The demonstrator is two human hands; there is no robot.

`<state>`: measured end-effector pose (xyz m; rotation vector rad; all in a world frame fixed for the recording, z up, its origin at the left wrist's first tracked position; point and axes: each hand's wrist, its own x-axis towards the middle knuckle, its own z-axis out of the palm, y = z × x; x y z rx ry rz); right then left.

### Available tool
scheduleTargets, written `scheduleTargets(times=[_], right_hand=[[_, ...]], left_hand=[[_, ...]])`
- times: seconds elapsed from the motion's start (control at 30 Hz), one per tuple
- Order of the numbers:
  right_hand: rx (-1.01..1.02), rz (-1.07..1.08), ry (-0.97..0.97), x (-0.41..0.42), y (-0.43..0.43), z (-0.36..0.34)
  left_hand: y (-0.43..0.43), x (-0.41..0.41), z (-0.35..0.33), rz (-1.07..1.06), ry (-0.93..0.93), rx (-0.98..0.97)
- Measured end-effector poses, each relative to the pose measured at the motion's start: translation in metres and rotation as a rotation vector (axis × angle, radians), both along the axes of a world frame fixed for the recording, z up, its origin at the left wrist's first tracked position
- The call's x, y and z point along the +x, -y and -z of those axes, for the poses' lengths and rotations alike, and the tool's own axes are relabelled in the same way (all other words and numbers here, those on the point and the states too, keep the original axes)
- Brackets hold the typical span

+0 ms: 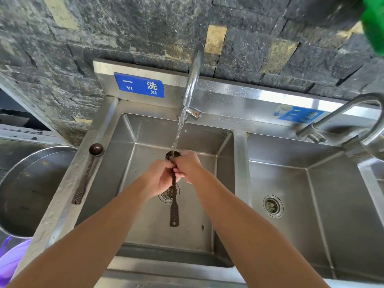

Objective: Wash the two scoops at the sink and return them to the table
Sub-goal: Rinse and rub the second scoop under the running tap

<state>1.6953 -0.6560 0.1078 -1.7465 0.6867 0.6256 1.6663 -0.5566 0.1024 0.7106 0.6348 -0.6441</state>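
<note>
Right now my left hand (161, 178) and right hand (187, 166) are both wrapped around the first scoop (174, 213) over the left sink basin (145, 229). My left fingers close on its handle, my right ones near its bowl, which sits under the stream of water (179, 129) running from the tap (193, 80). Its perforated handle end points toward me, below my hands. Off to the left, the second scoop (87, 173) lies flat on the sink's left rim (62, 204), bowl at the far end, untouched by either hand.
</note>
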Motion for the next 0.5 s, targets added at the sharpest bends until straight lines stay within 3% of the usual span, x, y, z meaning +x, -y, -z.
scheduleTargets(times=[0.07,0.17,0.23,0.3,0.33,0.4,0.5], right_hand=[[-0.088,0.025,0.053,0.006,0.000,0.002],[-0.131,0.025,0.107,0.010,-0.002,0.004],[0.110,0.111,0.085,0.010,-0.006,0.006],[0.470,0.247,0.056,0.010,-0.008,0.004],[0.547,0.277,0.064,0.010,-0.006,0.007],[0.428,0.251,0.106,0.010,-0.005,0.011],[-0.045,0.134,0.211,0.012,-0.006,0.011]], left_hand=[[-0.010,0.001,-0.002,0.113,0.043,0.159],[-0.013,0.003,-0.004,0.390,0.222,0.612],[-0.008,0.004,-0.003,0.391,0.295,0.838],[-0.004,0.003,0.000,0.291,0.293,0.852],[-0.002,0.002,0.002,0.252,0.293,0.817],[0.002,-0.003,0.003,0.238,0.319,0.781],[0.007,-0.001,-0.001,0.260,0.368,0.850]])
